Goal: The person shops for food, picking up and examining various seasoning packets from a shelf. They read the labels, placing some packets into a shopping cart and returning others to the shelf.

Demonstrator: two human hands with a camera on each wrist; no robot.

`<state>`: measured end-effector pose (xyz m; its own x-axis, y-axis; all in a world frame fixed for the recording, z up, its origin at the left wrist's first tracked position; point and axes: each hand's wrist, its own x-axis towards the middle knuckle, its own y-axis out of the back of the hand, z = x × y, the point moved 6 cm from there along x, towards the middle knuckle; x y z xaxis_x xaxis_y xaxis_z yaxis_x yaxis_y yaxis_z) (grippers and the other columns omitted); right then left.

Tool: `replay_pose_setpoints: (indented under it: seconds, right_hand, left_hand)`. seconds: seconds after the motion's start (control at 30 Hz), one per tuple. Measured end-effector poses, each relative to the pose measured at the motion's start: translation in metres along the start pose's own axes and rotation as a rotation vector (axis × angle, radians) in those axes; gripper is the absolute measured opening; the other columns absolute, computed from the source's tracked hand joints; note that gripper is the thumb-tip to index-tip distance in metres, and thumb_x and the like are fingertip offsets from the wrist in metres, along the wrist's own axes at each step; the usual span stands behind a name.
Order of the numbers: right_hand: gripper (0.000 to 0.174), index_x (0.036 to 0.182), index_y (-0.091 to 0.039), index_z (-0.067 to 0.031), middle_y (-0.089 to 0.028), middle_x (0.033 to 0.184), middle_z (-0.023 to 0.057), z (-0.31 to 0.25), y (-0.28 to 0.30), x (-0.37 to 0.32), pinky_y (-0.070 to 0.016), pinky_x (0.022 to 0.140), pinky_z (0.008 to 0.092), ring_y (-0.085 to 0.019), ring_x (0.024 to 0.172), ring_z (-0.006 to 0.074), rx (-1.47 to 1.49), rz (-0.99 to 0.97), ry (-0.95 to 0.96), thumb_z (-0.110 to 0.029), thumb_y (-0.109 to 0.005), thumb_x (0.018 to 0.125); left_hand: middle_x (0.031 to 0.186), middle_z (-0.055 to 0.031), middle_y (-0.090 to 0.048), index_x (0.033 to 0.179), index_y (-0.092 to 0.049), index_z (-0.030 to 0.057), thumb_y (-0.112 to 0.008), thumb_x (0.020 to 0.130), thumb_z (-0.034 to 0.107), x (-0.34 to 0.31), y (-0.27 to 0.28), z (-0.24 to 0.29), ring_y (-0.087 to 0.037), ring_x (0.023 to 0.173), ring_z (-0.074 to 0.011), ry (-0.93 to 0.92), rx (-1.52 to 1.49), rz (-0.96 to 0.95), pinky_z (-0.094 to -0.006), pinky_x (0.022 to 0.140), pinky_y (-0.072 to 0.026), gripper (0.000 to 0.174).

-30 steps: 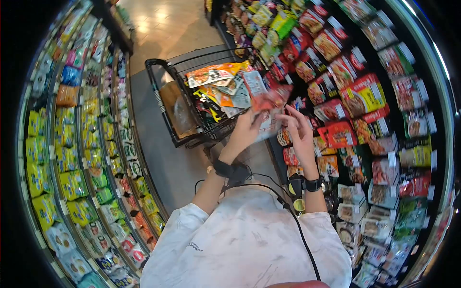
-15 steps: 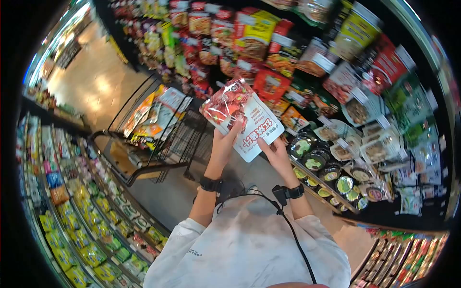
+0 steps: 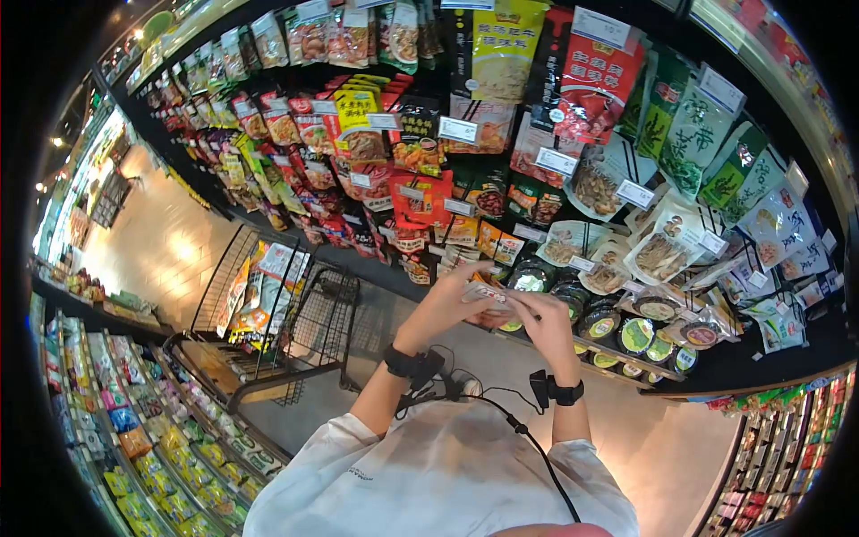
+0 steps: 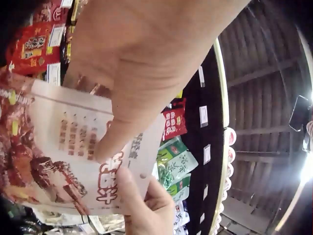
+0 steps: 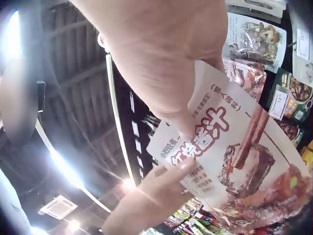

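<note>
A white-and-red sauce pouch (image 3: 489, 294) with pictured braised meat and chopsticks is held between both hands in front of the chest. In the head view it is tilted, so only a narrow strip of it shows. My left hand (image 3: 447, 309) pinches one side, its thumb flat across the printed front of the pouch (image 4: 49, 142) in the left wrist view. My right hand (image 3: 548, 329) grips the end with the large red lettering, thumb on the front of the pouch (image 5: 249, 161) in the right wrist view. Fingers behind the pouch are mostly hidden.
A black wire shopping cart (image 3: 309, 309) with several packets inside stands to the left. Ahead rises a rack of hanging seasoning pouches (image 3: 362, 125), with mushroom bags (image 3: 667, 242) and round tubs (image 3: 637, 336) at right. Another shelf (image 3: 152, 421) of packets runs along the lower left.
The pouch has come away from the cart side and tipped from facing up to nearly edge-on in the head view. The body and view have turned right toward the rack.
</note>
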<state>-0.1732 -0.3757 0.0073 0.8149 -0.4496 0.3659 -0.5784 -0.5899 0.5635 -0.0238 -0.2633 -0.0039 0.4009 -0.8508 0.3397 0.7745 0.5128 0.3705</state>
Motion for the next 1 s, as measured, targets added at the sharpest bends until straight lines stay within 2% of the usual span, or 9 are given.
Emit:
replay_pose_setpoints:
  seconds: [0.1,0.2,0.27,0.4,0.53,0.57,0.67,0.8,1.0]
  right_hand:
    - [0.022,0.107,-0.072,-0.0017,-0.073,0.098,0.0173,0.014,0.014,-0.003,-0.0537,0.074,0.0325,-0.071,0.082,0.0249,-0.017,0.112,-0.142,-0.014,-0.07,0.088]
    - [0.047,0.131,-0.054,0.0046,-0.072,0.098,0.0132,0.039,0.028,-0.001,-0.0522,0.079,0.0297,-0.067,0.086,0.0159,0.294,0.482,-0.318,-0.013,-0.071,0.091]
    - [0.052,0.134,-0.048,0.0067,-0.068,0.102,0.0115,0.052,0.019,0.006,-0.0492,0.084,0.0278,-0.063,0.096,0.0146,0.508,0.53,-0.342,-0.013,-0.071,0.092]
    - [0.038,0.123,-0.056,0.0026,-0.065,0.103,0.004,0.059,-0.025,0.014,-0.0457,0.083,0.0239,-0.057,0.094,0.0077,0.575,0.254,-0.51,-0.023,-0.066,0.097]
    - [0.028,0.111,-0.063,0.0003,-0.065,0.096,0.0002,0.074,-0.032,0.006,-0.0434,0.076,0.0218,-0.053,0.084,0.0053,0.442,0.429,-0.536,-0.024,-0.063,0.098]
    - [0.026,0.11,-0.063,0.0008,-0.065,0.094,0.0007,0.077,-0.027,0.005,-0.044,0.076,0.0225,-0.054,0.083,0.0061,0.416,0.483,-0.528,-0.022,-0.063,0.098]
    - [0.026,0.112,-0.063,0.0018,-0.066,0.096,0.0021,0.089,-0.014,0.001,-0.0467,0.076,0.0258,-0.055,0.084,0.0084,0.347,0.587,-0.534,-0.019,-0.064,0.097]
    - [0.026,0.113,-0.061,0.0035,-0.066,0.099,0.003,0.085,0.0,0.02,-0.0468,0.08,0.0265,-0.055,0.088,0.0086,0.268,0.627,-0.467,-0.017,-0.062,0.098]
    - [0.024,0.112,-0.062,0.0033,-0.065,0.097,0.0024,0.097,0.004,0.038,-0.0467,0.078,0.0255,-0.056,0.086,0.0086,0.363,0.603,-0.435,-0.016,-0.061,0.098]
  left_hand:
    - [0.094,-0.0166,-0.072,0.112,-0.066,-0.0033,-0.074,0.085,0.015,0.015,-0.019,-0.007,-0.069,0.082,-0.0255,0.253,-0.233,-0.283,-0.0336,0.078,-0.0525,0.034]
    - [0.081,-0.0152,-0.073,0.1,-0.069,-0.0053,-0.073,0.086,0.016,0.039,-0.011,-0.02,-0.068,0.069,-0.0224,0.142,-0.037,-0.159,-0.0343,0.066,-0.052,0.025]
    - [0.078,-0.016,-0.072,0.093,-0.07,-0.0066,-0.072,0.088,0.018,0.054,0.0,-0.027,-0.067,0.068,-0.0148,0.039,-0.235,0.055,-0.034,0.062,-0.0516,0.025]
    - [0.088,-0.0128,-0.073,0.105,-0.067,-0.0065,-0.072,0.088,0.012,0.073,0.0,-0.052,-0.067,0.075,-0.0131,0.122,-0.444,0.04,-0.0315,0.066,-0.053,0.026]
    - [0.103,-0.011,-0.07,0.13,-0.051,-0.006,-0.07,0.089,0.007,0.095,-0.003,-0.073,-0.066,0.09,-0.0138,0.101,-0.538,0.039,-0.0277,0.077,-0.0538,0.047]
    - [0.113,-0.0146,-0.064,0.141,-0.039,-0.0025,-0.071,0.088,0.005,0.097,-0.008,-0.079,-0.064,0.098,-0.017,0.136,-0.643,0.03,-0.0296,0.084,-0.0529,0.061]
    - [0.123,-0.0191,-0.057,0.145,-0.036,0.0016,-0.071,0.087,0.005,0.108,0.01,-0.062,-0.06,0.108,-0.02,-0.073,-0.164,0.183,-0.0324,0.092,-0.0501,0.068]
    - [0.142,-0.0258,-0.043,0.156,-0.02,0.0117,-0.072,0.087,0.008,0.142,-0.002,-0.04,-0.049,0.128,-0.0319,0.0,-0.558,-0.019,-0.0397,0.099,-0.0473,0.087]
    - [0.137,-0.0222,-0.045,0.156,-0.021,0.0155,-0.068,0.086,0.0,0.173,-0.018,-0.002,-0.049,0.129,-0.0283,-0.094,-0.56,0.0,-0.0363,0.095,-0.0502,0.086]
